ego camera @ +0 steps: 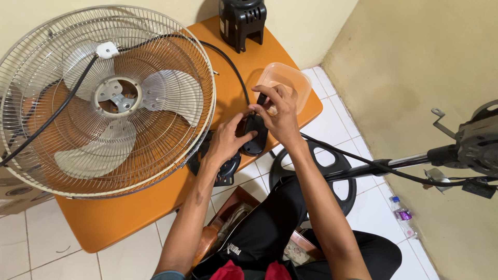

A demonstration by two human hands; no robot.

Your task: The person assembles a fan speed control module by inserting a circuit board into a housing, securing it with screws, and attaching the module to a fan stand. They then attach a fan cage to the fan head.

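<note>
At six o'clock both my forearms reach up over the orange desk [129, 218]. My left hand [226, 141] and right hand [280, 116] pinch a black oval switch housing [254, 136] at the desk's front edge, its long axis running twelve to six, beside the fan grille [104, 98].

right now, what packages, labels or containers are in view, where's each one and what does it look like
Clear plastic container: right end of the orange table, rounded rectangle, open, just beyond the right hand.
Small plastic bottle: lying on the white tiled floor by the right wall, clear with a purple label band.
Cardboard box: left edge, under the fan grille, brown with dark print.
No screens or signs show.
</note>
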